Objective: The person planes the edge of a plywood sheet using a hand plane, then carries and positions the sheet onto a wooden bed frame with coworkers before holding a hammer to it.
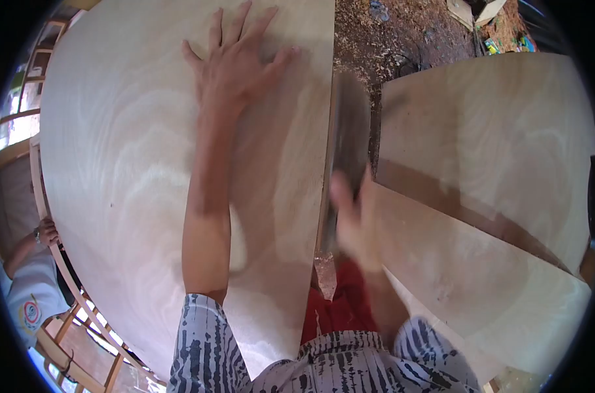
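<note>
My left hand (pixel 235 72) lies flat with fingers spread on a large pale plywood sheet (pixel 133 150), near its far edge. My right hand (pixel 356 219), smeared by motion, is at the sheet's right edge. It is closed around the near part of a long, brown-grey tool (pixel 351 124). This tool runs lengthwise along that edge and is blurred too, so its exact kind cannot be made out. The right fingers are partly hidden.
More plywood pieces (pixel 487 131) lie on the right, one overlapping another. Wood shavings (pixel 369 39) cover the ground beyond the gap. At the left, another person's hand (pixel 47 232) rests by a curved wooden strip, beside wooden framing.
</note>
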Available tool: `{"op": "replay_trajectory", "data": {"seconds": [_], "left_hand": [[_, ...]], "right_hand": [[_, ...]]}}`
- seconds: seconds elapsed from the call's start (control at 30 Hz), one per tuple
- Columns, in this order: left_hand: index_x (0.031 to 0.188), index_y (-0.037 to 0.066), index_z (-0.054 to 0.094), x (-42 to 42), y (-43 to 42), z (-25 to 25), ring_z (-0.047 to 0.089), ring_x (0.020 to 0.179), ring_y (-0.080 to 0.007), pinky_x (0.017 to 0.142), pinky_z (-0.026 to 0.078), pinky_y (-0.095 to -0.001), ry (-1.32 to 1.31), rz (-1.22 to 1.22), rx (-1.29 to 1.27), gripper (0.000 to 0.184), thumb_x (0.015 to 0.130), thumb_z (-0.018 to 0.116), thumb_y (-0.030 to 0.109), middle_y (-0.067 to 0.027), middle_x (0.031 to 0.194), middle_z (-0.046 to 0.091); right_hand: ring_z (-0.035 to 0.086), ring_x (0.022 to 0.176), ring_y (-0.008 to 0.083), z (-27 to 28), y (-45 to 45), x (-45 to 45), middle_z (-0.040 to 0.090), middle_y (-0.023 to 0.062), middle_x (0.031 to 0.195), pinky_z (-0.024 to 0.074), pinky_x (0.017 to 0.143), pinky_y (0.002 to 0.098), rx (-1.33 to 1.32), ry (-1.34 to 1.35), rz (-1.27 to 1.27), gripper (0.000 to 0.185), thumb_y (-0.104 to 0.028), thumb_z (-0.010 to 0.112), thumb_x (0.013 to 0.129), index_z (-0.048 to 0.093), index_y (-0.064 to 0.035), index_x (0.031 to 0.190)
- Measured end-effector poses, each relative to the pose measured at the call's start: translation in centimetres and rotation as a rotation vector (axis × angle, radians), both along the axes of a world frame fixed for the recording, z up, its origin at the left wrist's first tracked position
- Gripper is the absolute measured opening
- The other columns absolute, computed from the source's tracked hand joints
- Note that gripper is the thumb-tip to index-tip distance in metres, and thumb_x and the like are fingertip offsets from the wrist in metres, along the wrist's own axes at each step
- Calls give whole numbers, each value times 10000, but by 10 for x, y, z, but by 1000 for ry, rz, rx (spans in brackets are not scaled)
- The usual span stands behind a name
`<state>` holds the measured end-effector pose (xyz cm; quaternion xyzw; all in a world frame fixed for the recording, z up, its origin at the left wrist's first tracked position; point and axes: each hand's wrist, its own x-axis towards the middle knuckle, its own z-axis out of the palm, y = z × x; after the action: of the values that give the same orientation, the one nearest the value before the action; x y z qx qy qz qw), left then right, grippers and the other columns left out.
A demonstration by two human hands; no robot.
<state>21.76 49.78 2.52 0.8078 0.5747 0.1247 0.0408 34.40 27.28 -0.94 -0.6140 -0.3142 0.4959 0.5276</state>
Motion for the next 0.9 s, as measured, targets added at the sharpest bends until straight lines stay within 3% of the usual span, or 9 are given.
{"op": "replay_trajectory", "data": {"seconds": [0.1, 0.2, 0.3, 0.33, 0.4, 0.5, 0.6, 0.73, 0.9], "left_hand": [[1486, 199, 495, 1, -6, 4, 229, 1534, -355, 1206, 66, -682, -17, 22, -6, 709, 894, 616, 569, -85, 1635, 340], [1526, 367, 431, -12, 9, -24, 191, 1558, -274, 1162, 85, -753, 8, -4, 119, 753, 870, 542, 720, 30, 1666, 292], [1522, 367, 437, -10, 5, -23, 199, 1555, -273, 1158, 94, -756, -4, -9, 125, 737, 878, 548, 707, 28, 1663, 300], [1521, 369, 437, -8, 5, -22, 205, 1553, -274, 1156, 101, -757, -5, -4, 119, 732, 880, 547, 706, 29, 1661, 303], [1520, 372, 437, -6, -1, -11, 211, 1551, -274, 1154, 109, -759, -2, 4, 103, 727, 883, 546, 705, 29, 1659, 307], [1455, 185, 529, 0, -14, 10, 250, 1525, -348, 1208, 81, -679, -195, -39, -41, 684, 887, 627, 554, -91, 1614, 372], [1432, 175, 553, 9, -17, 19, 265, 1519, -339, 1210, 89, -675, -97, 4, 4, 654, 889, 633, 530, -104, 1596, 398], [1459, 185, 524, 21, -29, 36, 251, 1526, -337, 1208, 92, -679, -57, 47, -48, 653, 909, 619, 524, -101, 1609, 379], [1486, 195, 492, 9, -19, 21, 228, 1535, -341, 1205, 97, -681, -11, 50, -43, 679, 917, 610, 545, -84, 1632, 345]], "right_hand": [[512, 1248, 195, 33, -92, -21, 518, 133, 1394, 401, 1069, 347, 67, -112, 156, 617, -103, 524, 1011, 266, 51, 1549], [494, 1294, 205, 13, -76, -19, 511, 153, 1412, 369, 1114, 355, -6, -14, 73, 671, -157, 581, 1009, 253, 74, 1546], [469, 1334, 202, 2, 52, 7, 482, 163, 1475, 356, 1147, 348, -53, 269, -148, 708, -287, 625, 1022, 295, 71, 1535], [497, 1318, 211, -37, 103, 31, 507, 149, 1468, 388, 1118, 345, 96, -49, -85, 648, -330, 593, 1037, 358, 32, 1520], [551, 1272, 238, -15, 190, 55, 581, 162, 1407, 417, 1086, 376, 274, -160, -79, 592, -374, 602, 1019, 467, 18, 1441], [547, 1285, 251, -28, 269, 91, 601, 153, 1395, 392, 1114, 364, 327, -424, -67, 568, -364, 558, 1034, 510, 49, 1422], [584, 1231, 231, -18, 220, 74, 627, 142, 1351, 414, 1083, 355, 192, -186, -7, 603, -421, 596, 1010, 512, 9, 1425], [514, 1286, 197, -5, 18, 5, 533, 129, 1426, 404, 1076, 329, -95, 165, -45, 649, -230, 604, 1026, 304, 23, 1543], [448, 1346, 251, 23, -186, -51, 465, 175, 1464, 346, 1133, 386, -201, 172, 117, 686, -152, 560, 996, 226, 98, 1540]]}}
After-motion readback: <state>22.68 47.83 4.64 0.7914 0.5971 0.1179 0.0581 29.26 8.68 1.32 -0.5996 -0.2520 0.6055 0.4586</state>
